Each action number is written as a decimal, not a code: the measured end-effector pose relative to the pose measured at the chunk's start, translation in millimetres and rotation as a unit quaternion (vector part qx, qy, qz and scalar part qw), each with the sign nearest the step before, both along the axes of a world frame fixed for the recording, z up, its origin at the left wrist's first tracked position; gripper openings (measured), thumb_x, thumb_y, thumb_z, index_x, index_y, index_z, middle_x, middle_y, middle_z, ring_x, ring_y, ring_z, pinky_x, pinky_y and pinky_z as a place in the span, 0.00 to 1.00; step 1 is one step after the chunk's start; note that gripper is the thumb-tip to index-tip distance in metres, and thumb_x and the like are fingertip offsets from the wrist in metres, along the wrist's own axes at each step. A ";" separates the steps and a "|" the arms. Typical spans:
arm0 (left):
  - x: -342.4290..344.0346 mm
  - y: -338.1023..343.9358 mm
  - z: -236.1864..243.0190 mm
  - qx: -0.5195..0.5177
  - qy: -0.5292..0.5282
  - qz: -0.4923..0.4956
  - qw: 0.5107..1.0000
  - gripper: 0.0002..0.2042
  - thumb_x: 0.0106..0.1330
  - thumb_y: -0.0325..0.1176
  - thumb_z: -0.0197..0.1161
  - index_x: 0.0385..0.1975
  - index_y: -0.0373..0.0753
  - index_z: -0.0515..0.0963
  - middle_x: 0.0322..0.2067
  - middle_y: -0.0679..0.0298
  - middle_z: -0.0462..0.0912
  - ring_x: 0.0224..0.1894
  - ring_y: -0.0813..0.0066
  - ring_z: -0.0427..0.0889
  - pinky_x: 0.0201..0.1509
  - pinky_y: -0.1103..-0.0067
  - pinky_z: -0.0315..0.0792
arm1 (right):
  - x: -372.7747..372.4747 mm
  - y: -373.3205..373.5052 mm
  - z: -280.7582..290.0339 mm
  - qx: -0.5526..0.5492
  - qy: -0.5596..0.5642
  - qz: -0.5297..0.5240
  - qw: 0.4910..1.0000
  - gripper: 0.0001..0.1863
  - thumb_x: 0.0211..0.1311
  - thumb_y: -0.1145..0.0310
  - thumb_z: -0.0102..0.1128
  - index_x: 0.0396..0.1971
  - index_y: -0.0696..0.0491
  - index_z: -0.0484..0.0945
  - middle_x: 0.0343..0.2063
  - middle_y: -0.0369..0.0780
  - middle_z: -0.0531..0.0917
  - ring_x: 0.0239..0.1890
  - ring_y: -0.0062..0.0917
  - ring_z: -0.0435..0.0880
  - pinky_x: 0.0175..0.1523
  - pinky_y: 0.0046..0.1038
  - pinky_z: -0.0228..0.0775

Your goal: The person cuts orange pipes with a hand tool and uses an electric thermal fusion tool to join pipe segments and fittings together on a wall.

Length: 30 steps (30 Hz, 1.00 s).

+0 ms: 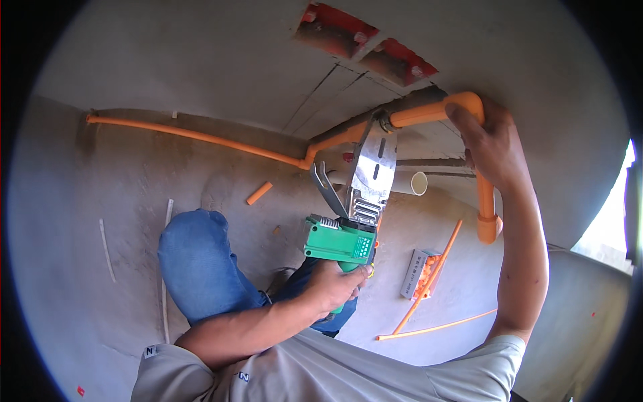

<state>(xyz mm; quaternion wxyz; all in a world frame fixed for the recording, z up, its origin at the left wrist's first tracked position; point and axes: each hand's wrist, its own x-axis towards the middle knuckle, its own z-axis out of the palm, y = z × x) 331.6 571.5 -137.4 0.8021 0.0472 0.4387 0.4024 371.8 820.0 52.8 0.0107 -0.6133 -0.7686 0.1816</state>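
Observation:
My left hand (338, 287) is wrapped round the handle of a green pipe welder (341, 241). The welder's flat metal heating plate (375, 161) points up, away from me. At its tip, the plate sits between two orange pipe ends. On one side is the wall-side orange pipe (341, 139); on the other, an orange pipe piece with elbows (423, 114). My right hand (494, 144) grips this piece at its upper elbow, and its lower leg runs down beside my forearm to another elbow (489, 229). How far the pipe ends sit on the heating dies cannot be made out.
A long orange pipe (194, 135) runs along the wall's foot to the left. A white pipe (418, 183) lies behind the welder. Around me are a short orange offcut (259, 193), a box of orange fittings (420, 273) and loose orange pipes (435, 328). Red wall boxes (336, 30) are set above.

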 end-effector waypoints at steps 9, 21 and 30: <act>23.1 -11.5 -25.4 0.120 0.174 0.039 0.977 0.18 0.66 0.38 0.67 0.51 0.34 0.77 0.48 0.52 0.82 0.50 0.59 0.81 0.55 0.68 0.72 | 2.5 1.8 -11.8 -0.002 0.048 -0.006 0.999 0.20 0.64 0.55 0.62 0.39 0.61 0.80 0.16 0.34 0.71 0.16 0.18 0.72 0.22 0.25 0.66; 19.7 -14.6 -14.7 0.164 0.212 0.035 0.963 0.16 0.69 0.37 0.66 0.49 0.33 0.78 0.45 0.54 0.83 0.47 0.62 0.82 0.53 0.68 0.73 | 1.4 12.9 -12.9 -0.015 0.030 0.022 0.999 0.21 0.65 0.54 0.63 0.38 0.61 0.79 0.17 0.33 0.73 0.15 0.17 0.72 0.20 0.24 0.65; 16.0 -13.7 -7.4 0.149 0.197 -0.011 0.969 0.17 0.70 0.43 0.65 0.45 0.33 0.79 0.39 0.51 0.84 0.41 0.54 0.82 0.48 0.65 0.74 | -10.7 13.0 -18.4 0.012 0.021 0.033 0.999 0.18 0.68 0.56 0.60 0.33 0.58 0.77 0.13 0.31 0.68 0.13 0.15 0.67 0.17 0.22 0.62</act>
